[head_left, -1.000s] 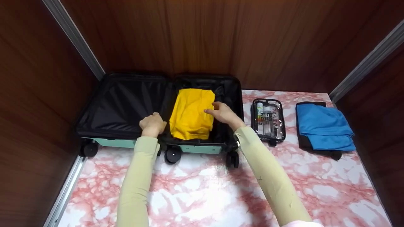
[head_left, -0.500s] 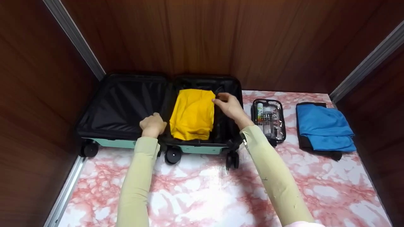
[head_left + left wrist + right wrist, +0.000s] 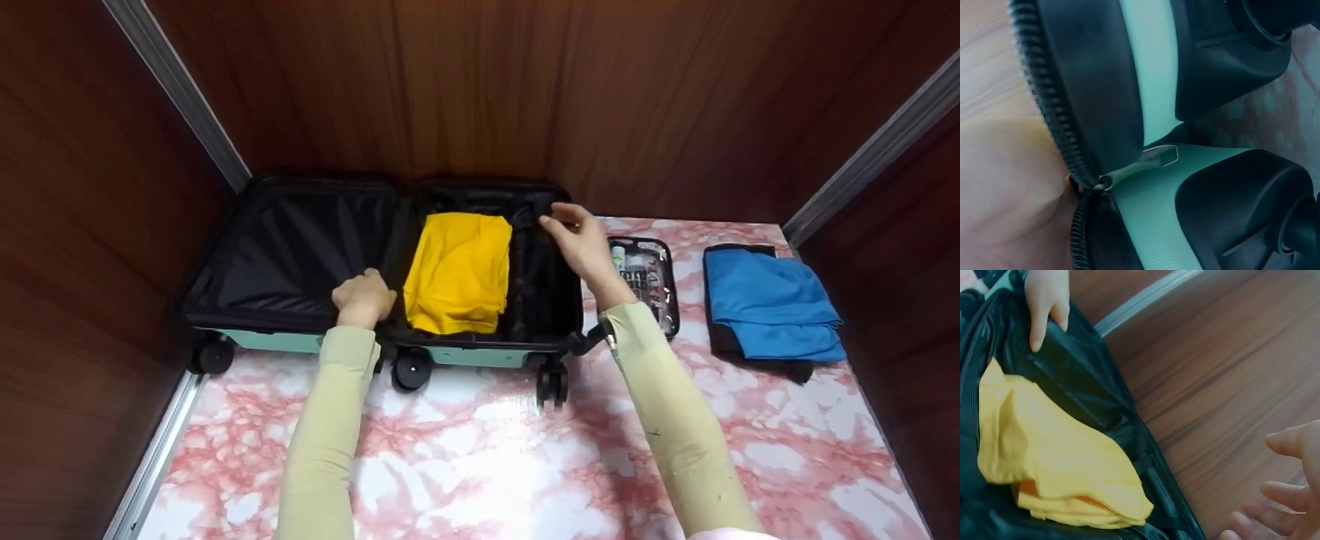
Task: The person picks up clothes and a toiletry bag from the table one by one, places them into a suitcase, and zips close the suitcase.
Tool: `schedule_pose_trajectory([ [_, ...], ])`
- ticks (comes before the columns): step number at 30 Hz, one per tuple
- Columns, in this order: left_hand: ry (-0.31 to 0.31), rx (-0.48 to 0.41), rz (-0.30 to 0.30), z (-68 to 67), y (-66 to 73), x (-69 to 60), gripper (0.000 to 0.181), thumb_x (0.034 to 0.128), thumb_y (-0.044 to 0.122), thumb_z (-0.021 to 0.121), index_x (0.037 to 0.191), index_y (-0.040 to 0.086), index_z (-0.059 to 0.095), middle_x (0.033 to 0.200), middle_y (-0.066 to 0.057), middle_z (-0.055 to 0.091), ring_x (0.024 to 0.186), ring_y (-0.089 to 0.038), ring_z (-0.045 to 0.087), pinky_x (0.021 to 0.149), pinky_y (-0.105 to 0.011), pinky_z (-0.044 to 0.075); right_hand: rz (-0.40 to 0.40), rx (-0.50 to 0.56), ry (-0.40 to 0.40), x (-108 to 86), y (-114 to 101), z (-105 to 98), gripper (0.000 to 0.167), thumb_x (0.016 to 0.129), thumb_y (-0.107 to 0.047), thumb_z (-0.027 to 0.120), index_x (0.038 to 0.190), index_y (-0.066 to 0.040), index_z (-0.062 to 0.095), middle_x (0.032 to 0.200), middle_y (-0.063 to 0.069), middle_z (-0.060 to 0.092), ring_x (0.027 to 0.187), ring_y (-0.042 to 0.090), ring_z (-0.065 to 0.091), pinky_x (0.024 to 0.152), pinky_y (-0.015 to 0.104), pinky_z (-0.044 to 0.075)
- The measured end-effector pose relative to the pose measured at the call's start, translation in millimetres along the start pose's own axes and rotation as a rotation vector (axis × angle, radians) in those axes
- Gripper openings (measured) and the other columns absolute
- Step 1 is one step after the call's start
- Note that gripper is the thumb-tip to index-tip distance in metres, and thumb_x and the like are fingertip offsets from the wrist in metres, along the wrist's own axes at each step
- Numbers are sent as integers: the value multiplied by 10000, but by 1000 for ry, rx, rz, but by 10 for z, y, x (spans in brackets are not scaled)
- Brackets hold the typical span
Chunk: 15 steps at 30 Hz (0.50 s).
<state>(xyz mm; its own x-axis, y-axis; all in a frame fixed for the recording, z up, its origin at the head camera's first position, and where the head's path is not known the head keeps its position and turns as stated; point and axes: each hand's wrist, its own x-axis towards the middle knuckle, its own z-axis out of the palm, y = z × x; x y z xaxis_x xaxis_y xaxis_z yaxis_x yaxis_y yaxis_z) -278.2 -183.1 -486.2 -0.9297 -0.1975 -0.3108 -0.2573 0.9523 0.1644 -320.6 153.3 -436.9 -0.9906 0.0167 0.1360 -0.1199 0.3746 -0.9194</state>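
A suitcase (image 3: 472, 355) with mint-green sides lies open on the floor, black-lined in both halves. In its right half is a folded yellow cloth (image 3: 457, 274). My left hand (image 3: 364, 296) rests near the join between the halves; in the right wrist view the left hand's (image 3: 1049, 301) visible fingers extend down against the black lining. Over the suitcase's right rim, my right hand (image 3: 585, 244) is apart from the yellow cloth (image 3: 1061, 450), fingers loosely bent and nothing held. The left wrist view has the suitcase zipper (image 3: 1039, 107) beside part of the left hand (image 3: 1010, 197).
Right of the suitcase lies a clear pouch (image 3: 652, 285) with bottles inside, partly hidden by my right hand and forearm. Farther right is a folded blue cloth (image 3: 776, 300) on a dark one (image 3: 727, 343). Wooden walls (image 3: 480, 90) enclose the back and sides.
My right hand has moved rightward from the yellow cloth's edge to the suitcase's right rim, now covering part of the pouch. The left hand and the yellow cloth have stayed in place.
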Motion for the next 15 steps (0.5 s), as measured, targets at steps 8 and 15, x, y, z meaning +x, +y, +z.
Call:
schedule_pose_trajectory([
  [8, 6, -2, 2, 2, -5, 5, 578, 1039, 385, 527, 1422, -46, 480, 1311, -284, 601, 1113, -440, 614, 866, -536, 502, -21, 135, 96, -2, 60, -244, 413, 970, -217, 699, 1306, 17, 645, 1236, 172, 649, 999, 170, 624, 840, 242, 460],
  [15, 8, -10, -6, 2, -24, -5, 573, 1035, 380, 534, 1414, -46, 486, 1325, -287, 593, 1139, -448, 602, 889, -550, 490, 16, 140, 99, -27, 120, -493, 461, 990, -265, 681, 1366, -9, 608, 1298, 156, 617, 1057, 165, 600, 840, 247, 453],
])
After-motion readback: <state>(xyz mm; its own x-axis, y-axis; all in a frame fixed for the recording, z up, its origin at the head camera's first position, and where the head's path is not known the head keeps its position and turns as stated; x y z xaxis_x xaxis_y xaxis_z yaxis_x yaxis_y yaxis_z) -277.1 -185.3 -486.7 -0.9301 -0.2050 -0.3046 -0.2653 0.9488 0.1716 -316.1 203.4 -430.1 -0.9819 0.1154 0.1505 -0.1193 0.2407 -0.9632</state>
